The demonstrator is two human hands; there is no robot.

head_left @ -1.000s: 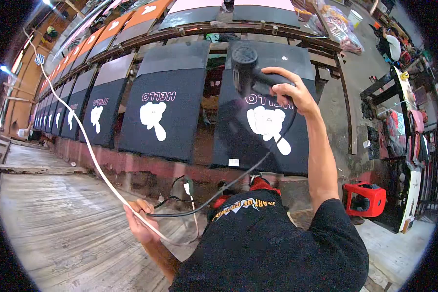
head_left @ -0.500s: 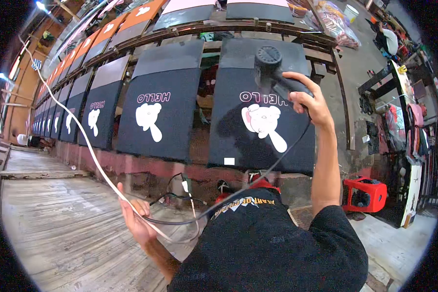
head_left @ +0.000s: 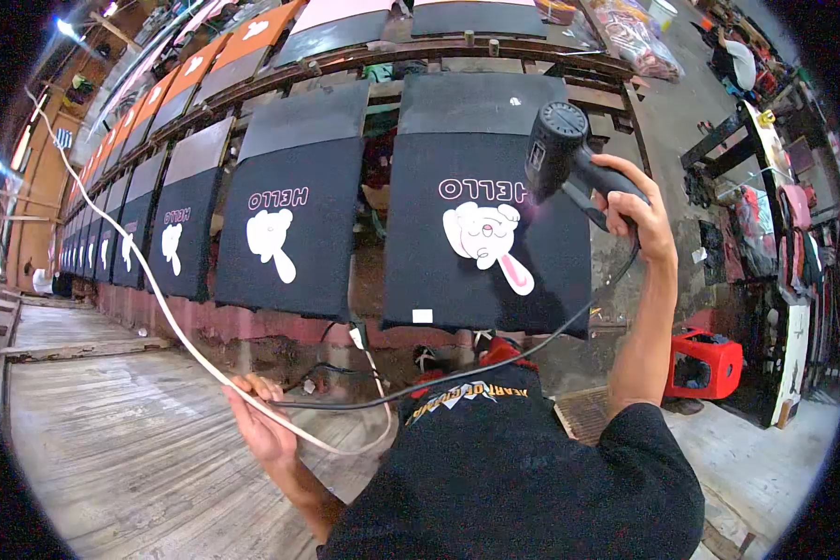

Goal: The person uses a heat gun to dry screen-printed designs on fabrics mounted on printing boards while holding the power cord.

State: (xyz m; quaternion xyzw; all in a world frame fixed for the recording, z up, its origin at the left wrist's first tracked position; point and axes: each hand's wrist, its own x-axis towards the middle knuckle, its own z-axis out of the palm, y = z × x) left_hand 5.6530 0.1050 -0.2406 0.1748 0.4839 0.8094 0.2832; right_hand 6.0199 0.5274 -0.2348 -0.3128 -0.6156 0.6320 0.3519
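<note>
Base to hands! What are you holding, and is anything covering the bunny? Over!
Right hand gripping dryer. Left hand holding white cord. Bunny print uncovered. Black cord sags by black cloth's near corner.

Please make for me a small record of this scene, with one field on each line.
right hand: right hand, closed on the handle of a blower
blower place: above the right part of the nearest black cloth
left hand: left hand, holding a white cord and a black cord
print on nearest cloth: "HELLO" lettering and a white cartoon animal
small item on it: white square near the lower edge
behind: orange cloths with white prints
far right: another person, details too small to tell
</note>
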